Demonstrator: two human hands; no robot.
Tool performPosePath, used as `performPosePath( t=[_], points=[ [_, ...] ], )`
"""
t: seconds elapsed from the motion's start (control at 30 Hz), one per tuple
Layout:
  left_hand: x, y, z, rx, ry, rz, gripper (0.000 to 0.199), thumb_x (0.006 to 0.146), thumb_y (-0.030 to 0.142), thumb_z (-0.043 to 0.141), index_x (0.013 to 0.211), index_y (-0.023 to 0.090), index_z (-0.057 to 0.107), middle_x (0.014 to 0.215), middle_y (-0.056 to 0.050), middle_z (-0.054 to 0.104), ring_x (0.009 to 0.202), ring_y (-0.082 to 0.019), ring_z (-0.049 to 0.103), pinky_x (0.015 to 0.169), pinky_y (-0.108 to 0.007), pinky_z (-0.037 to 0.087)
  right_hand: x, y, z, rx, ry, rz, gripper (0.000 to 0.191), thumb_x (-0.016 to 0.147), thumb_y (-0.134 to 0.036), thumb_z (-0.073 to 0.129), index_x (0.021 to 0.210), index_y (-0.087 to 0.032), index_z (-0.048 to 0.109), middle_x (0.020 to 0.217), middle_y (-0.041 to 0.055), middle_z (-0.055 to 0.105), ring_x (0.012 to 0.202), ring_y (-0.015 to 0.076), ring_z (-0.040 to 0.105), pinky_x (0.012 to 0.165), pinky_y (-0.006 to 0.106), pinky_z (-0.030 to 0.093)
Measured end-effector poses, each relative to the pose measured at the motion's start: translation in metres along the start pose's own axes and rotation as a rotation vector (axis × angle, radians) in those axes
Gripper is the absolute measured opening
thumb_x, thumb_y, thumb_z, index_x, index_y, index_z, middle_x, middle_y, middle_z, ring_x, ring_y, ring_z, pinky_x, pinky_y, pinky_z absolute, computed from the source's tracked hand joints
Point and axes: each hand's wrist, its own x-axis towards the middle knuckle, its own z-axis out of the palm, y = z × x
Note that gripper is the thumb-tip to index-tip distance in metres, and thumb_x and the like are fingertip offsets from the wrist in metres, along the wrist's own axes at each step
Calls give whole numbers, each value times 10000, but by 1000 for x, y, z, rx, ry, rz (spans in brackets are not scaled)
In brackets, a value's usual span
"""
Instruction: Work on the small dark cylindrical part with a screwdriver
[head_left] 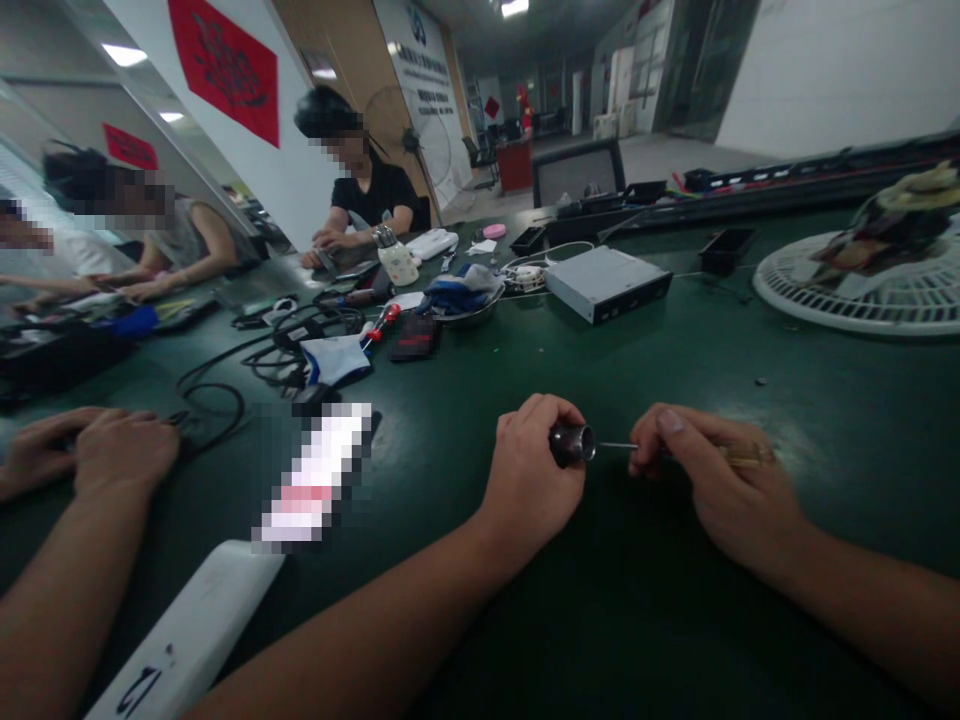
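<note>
My left hand [534,478] is closed around a dark cylindrical part [573,444] whose round metal end faces right; most of it is hidden in the fingers. Opposite it, my right hand [712,478] grips a screwdriver [619,445] with a thin shaft and a yellowish, see-through handle. Its shaft points left at the cylinder's open end; whether the tip touches or enters it I cannot tell. Both hands are just above the dark green table [645,620].
A lit phone [319,480] and a white device [199,625] lie left, beside another person's hands [124,445]. Beyond are cables [217,390], a disc drive [609,280], a bowl with blue-white cloth [465,290] and a white fan grille [862,290]. More people sit across the table.
</note>
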Motion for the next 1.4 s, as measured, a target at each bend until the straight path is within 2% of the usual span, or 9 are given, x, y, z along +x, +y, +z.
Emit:
performPosePath(
  t=[0.2,0.37,0.53,0.67,0.87,0.97,1.07,1.2,1.4],
  points=[
    [0,-1,1,1,14,6,298,731,2,661,926,226,642,951,-7,698,885,-200,633,891,-423,504,-2,1,-1,83,-75,-89,454,1089,-462,469,780,-224,702,760,36,689,709,176,660,648,308,532],
    [1,0,1,3,16,3,282,750,8,662,927,226,642,957,-13,705,896,-205,640,895,-430,507,-3,3,-1,4,-40,-80,421,1096,-437,464,798,-230,677,774,30,672,707,169,641,645,309,504],
    [1,0,1,13,6,28,300,739,-2,667,933,225,644,965,-9,704,909,-205,643,902,-429,500,-6,5,-3,28,-111,-146,435,1109,-419,427,805,-234,676,792,31,671,746,180,644,679,330,492],
    [1,1,1,9,8,23,283,753,10,670,936,225,650,963,-9,707,914,-207,648,899,-432,498,-6,4,-3,-57,-58,-115,388,1098,-420,469,833,-235,683,829,29,678,730,169,621,658,326,467],
    [1,-1,1,-7,-5,37,317,735,-7,658,951,224,661,979,-12,709,927,-206,648,908,-432,506,-5,4,-4,-20,-134,-123,446,1109,-427,424,780,-233,654,775,24,656,732,178,627,664,334,464],
    [0,-3,2,-31,2,39,296,759,15,672,966,227,668,988,-13,701,915,-199,642,862,-402,513,-5,2,-3,-21,-72,-131,429,1103,-431,438,808,-233,679,813,30,676,733,177,629,665,335,470],
    [-1,-3,2,-30,2,21,269,792,40,681,982,231,673,1019,-16,699,930,-201,638,821,-381,513,-4,3,-2,-77,-18,-55,438,1093,-456,464,780,-233,673,772,23,670,697,170,617,639,326,462],
    [-1,-2,2,-18,3,42,281,773,18,692,963,224,677,1010,-10,701,937,-198,643,840,-384,518,-4,6,-3,-41,-50,-38,491,1095,-490,444,728,-237,650,709,17,648,697,176,627,635,323,463],
    [0,-2,2,-3,16,39,317,777,8,692,1002,229,712,1033,-15,714,973,-209,659,886,-418,534,-3,5,-2,-15,-45,-77,428,1097,-466,452,819,-241,688,823,24,690,713,166,625,648,321,484]
  ],
)
